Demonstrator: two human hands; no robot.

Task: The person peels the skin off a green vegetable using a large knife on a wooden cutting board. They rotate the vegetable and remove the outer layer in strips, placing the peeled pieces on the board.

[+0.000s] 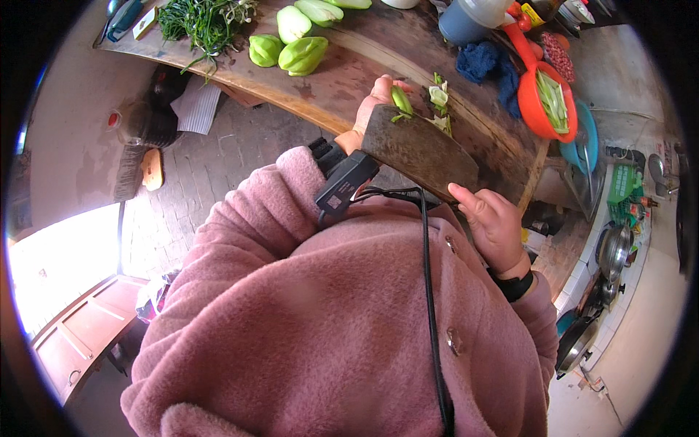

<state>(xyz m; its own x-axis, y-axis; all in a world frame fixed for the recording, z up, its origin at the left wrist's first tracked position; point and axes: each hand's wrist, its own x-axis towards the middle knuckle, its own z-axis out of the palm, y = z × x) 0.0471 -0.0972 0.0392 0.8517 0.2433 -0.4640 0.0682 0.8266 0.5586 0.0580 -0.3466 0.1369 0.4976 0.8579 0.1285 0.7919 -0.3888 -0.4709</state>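
In my right hand point(494, 224) is the handle of a broad cleaver point(420, 153), mostly hidden by the fingers. Its dark blade slants across the near edge of the wooden table point(371, 57), up towards my left hand point(372, 104). That hand rests at the table edge behind the blade, with its fingers around a light green vegetable piece point(401, 99); the blade hides part of both. Green and pale vegetable scraps point(438, 96) lie just to the right. Further left sit two whole green chayotes point(303, 56) and several pale, peeled-looking pieces point(293, 24).
A bunch of leafy greens point(202, 22) lies at the table's left end. On the right are a dark blue cloth point(480, 61) and a red handled strainer point(538, 124) with green strips inside. Beyond it is a blue basin point(588, 128). A black cable point(428, 262) hangs down my coat.
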